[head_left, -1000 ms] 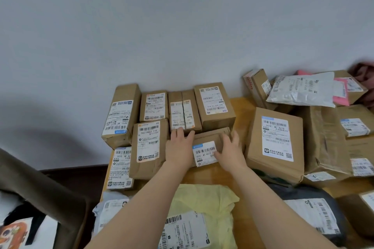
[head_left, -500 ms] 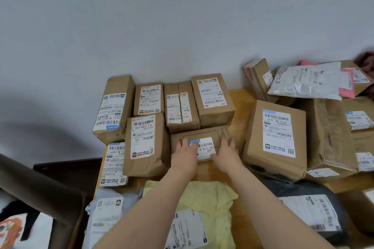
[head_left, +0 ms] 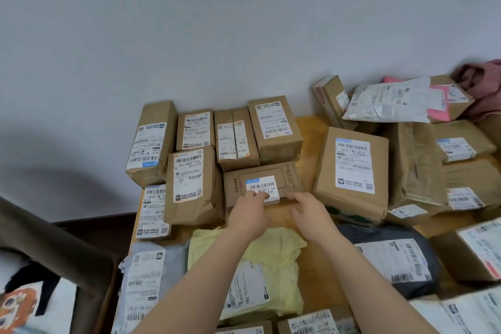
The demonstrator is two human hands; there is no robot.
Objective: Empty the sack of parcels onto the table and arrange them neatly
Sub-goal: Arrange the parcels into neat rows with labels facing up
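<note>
Near the middle of the wooden bench (head_left: 309, 130), a small flat box (head_left: 271, 173) lies label up. Its far edge is against the back row of parcels, and its left side is just beside a taller wrapped box (head_left: 189, 184). Both hands are at its near edge. The left hand (head_left: 248, 214) rests its fingertips on the white label, the fingers only slightly bent. The right hand (head_left: 311, 214) has loosely curved fingers whose tips touch the near right edge of the box. Neither hand is wrapped round it.

Behind the small flat box, four brown boxes (head_left: 273, 127) stand side by side against the pale wall (head_left: 244, 22), with their labels facing up. At the left edge of the bench a flat parcel (head_left: 154, 211) lies beside the taller wrapped box.

To the right, across a strip of bare wood, sits a large box (head_left: 352, 171) with a big white label. Beyond it is a loose heap of brown parcels (head_left: 414, 165), topped by a white bag (head_left: 387, 103) and a pink envelope (head_left: 436, 110).

Closer to the person, between and beneath the forearms, lies a crumpled yellow bag (head_left: 276, 252) with a label. A grey bag (head_left: 151, 274) lies to its left and a dark grey bag (head_left: 401, 260) to its right. More labelled parcels show at the bottom and right edges, cut off there.
</note>
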